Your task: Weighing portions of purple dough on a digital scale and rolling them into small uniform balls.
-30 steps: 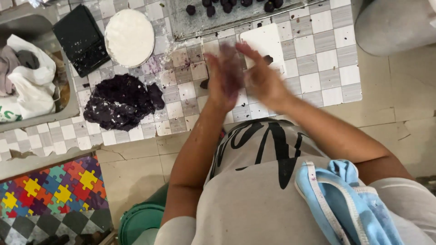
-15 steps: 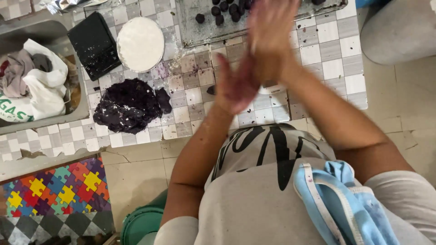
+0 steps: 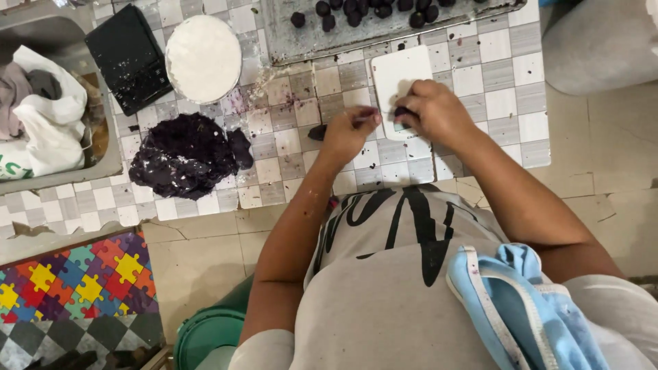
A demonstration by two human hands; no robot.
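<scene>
Two bare hands meet over a grey-and-white checkered tile surface (image 3: 301, 89) that fills the upper part of the frame, smeared with purple stains and dusted with flour; below it lies a beige tiled floor (image 3: 199, 253), with a bright jigsaw-patterned foam mat (image 3: 75, 274) at lower left and a green plastic bucket (image 3: 205, 336) beside it. The left hand (image 3: 348, 133) reaches up from the centre, fingers curled, its grip pinched on something thin that cannot be made out. The right hand (image 3: 432, 109) comes in from the right with the wrist bent, its grip closed on a small dark purple piece of dough (image 3: 401, 112), held over a small white flat rectangular scale (image 3: 397, 72) at upper centre. A large lumpy mound of dark purple dough (image 3: 185, 154), flecked with white, sits at centre left, well apart from the hands, and a small scrap of purple dough (image 3: 317, 132) lies just beside the left hand. Above are a round white bowl of flour (image 3: 203, 58), a flat black rectangular device (image 3: 129, 58) and a dull metal tray (image 3: 384, 27) carrying small dark dough balls (image 3: 356, 10). A grey tub (image 3: 103, 161) at upper left holds crumpled white cloth (image 3: 51, 130).
</scene>
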